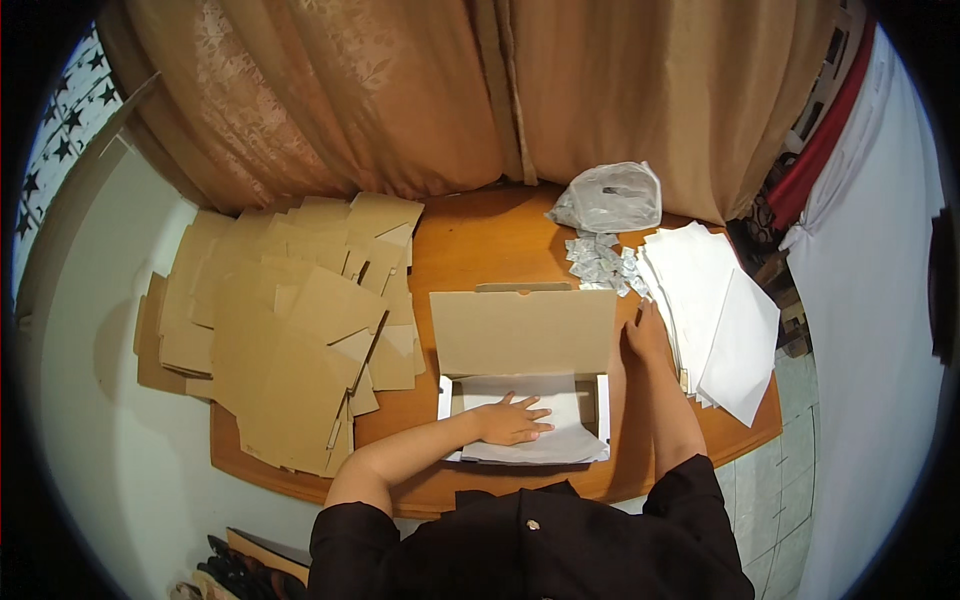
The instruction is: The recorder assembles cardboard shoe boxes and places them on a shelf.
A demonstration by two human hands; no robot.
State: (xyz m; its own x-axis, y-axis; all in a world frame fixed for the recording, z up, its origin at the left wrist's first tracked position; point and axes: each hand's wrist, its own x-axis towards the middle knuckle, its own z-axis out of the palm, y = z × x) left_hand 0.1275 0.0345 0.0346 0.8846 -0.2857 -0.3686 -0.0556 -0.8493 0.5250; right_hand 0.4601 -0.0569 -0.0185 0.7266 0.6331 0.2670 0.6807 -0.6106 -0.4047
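While the left hand (512,420) lies flat with its fingers spread apart, the white paper (552,388) sits directly beneath it, inside the open box (525,335). Palm and fingers rest on the paper's upper face, holding nothing between them; the fingertips point toward the box's right side, and paper shows beyond them, as well as behind and in front of the hand. The sheet covers most of the box's floor, with a strip of brown interior bare along the right, and its front edge reaches the front wall. The box's lid stands raised at the back, brown inside facing the person. Outside the box, to its right, the right hand (648,330) reaches away from the body, its fingertips at the near edge of a loose heap of small silvery sachets (598,262). Its fingers are slightly bent, but whether they grip a sachet or only touch one cannot be told. Just right of that hand lies a fanned stack of white sheets (690,285), and a clear plastic bag (615,195) sits behind the sachets. Flat brown cardboard pieces (280,340) overlap in a pile on the table's (460,245) left side.
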